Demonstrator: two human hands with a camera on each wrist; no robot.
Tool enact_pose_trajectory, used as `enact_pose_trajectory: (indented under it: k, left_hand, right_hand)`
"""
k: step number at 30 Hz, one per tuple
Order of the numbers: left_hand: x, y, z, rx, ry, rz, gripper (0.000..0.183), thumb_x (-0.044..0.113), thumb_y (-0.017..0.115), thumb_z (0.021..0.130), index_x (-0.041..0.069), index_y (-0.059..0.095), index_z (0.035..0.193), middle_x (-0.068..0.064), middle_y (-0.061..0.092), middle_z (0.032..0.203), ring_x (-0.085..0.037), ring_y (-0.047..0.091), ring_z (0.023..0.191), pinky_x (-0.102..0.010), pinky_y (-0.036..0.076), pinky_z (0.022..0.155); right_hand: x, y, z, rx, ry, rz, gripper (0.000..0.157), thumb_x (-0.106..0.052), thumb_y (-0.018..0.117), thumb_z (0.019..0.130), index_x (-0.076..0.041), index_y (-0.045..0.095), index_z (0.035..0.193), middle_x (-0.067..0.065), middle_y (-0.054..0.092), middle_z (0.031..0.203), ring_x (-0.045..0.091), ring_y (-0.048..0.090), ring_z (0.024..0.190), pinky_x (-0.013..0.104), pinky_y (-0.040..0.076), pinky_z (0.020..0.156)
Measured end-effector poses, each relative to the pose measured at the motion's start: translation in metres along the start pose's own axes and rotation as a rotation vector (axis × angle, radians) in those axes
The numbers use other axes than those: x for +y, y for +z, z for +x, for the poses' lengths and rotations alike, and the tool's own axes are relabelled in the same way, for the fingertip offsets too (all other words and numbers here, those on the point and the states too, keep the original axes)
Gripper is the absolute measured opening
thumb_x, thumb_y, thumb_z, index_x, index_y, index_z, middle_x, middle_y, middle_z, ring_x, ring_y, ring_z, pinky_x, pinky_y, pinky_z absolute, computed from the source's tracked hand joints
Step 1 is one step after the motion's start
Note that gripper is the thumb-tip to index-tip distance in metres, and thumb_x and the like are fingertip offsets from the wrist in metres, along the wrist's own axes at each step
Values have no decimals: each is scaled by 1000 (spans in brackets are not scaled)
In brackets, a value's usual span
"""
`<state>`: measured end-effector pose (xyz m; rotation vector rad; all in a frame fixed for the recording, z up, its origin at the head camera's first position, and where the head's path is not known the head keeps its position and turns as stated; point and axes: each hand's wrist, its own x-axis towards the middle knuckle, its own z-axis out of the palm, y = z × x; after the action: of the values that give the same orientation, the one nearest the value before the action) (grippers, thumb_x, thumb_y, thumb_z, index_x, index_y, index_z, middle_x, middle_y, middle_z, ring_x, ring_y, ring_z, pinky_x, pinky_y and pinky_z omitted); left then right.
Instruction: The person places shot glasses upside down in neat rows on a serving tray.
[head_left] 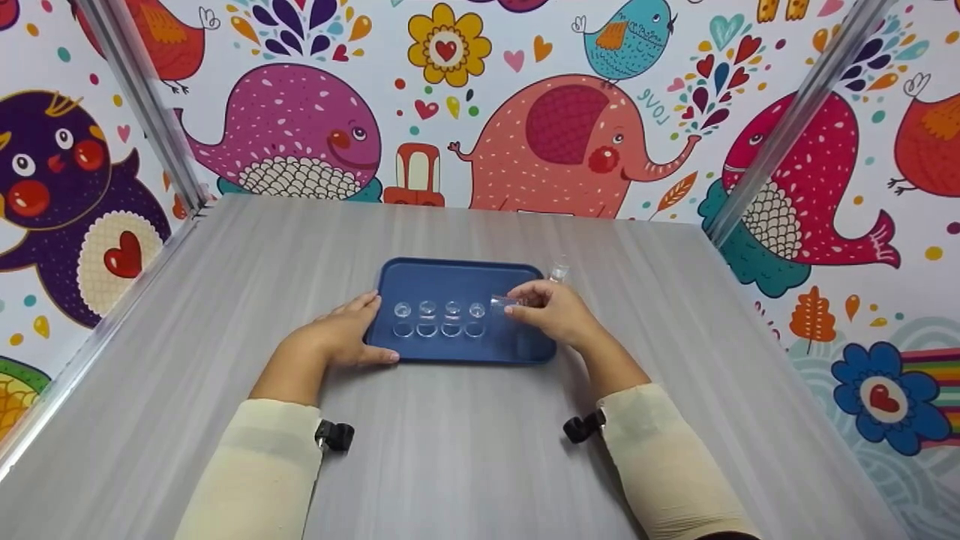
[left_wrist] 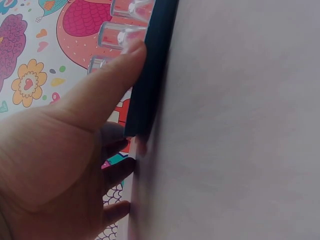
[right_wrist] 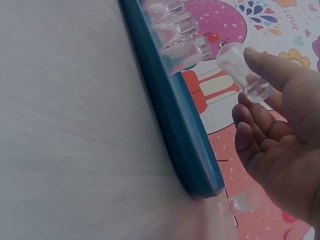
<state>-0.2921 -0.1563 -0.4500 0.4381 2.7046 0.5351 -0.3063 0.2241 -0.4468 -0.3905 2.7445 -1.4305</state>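
A blue tray (head_left: 457, 277) lies on the table, with several clear shot glasses (head_left: 451, 328) standing in a row on it. My left hand (head_left: 341, 330) rests at the tray's near left corner. Its thumb (left_wrist: 127, 60) lies over the near rim, and its fingers are spread along the left side. Above the tray's right part, my right hand (head_left: 551, 311) pinches another clear shot glass (right_wrist: 235, 65) between thumb and fingers. That glass is tilted and apart from the row. One more shot glass (head_left: 559, 271) stands on the table just past the tray's right edge.
The grey wood-grain table (head_left: 450, 450) extends around the tray. Patterned panels (head_left: 427, 112) with cartoon animals stand behind it and at both sides. Metal posts (head_left: 795, 120) rise at the far corners. A small black camera (head_left: 334, 435) is worn on each sleeved wrist.
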Motion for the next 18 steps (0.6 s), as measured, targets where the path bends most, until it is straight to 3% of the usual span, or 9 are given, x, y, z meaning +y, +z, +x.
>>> enact_pose_trajectory:
  k: [3,10,18]
  left_hand:
    - [0,0,0,-1,-2,0,122,68,76,89,3,13,172,-16,8,182,-49,11,167,-74,15,131]
    - [0,0,0,-5,1,5,122,68,76,90,3,13,172,-16,8,182,-49,11,167,-73,15,132]
    - [0,-1,0,-7,-2,5,122,67,76,90,3,13,172,-16,8,182,-49,11,167,-71,15,133]
  right_hand:
    - [1,2,1,1,-9,-12,27,-30,87,92,-20,82,116,4,67,93,21,59,88,28,51,72]
    - [5,11,5,7,-54,-12,40,-11,88,87,-6,78,126,8,71,104,19,59,94,29,51,81]
    - [3,21,5,-46,-34,11,41,-1,83,88,-7,77,128,9,79,116,20,70,103,28,60,90]
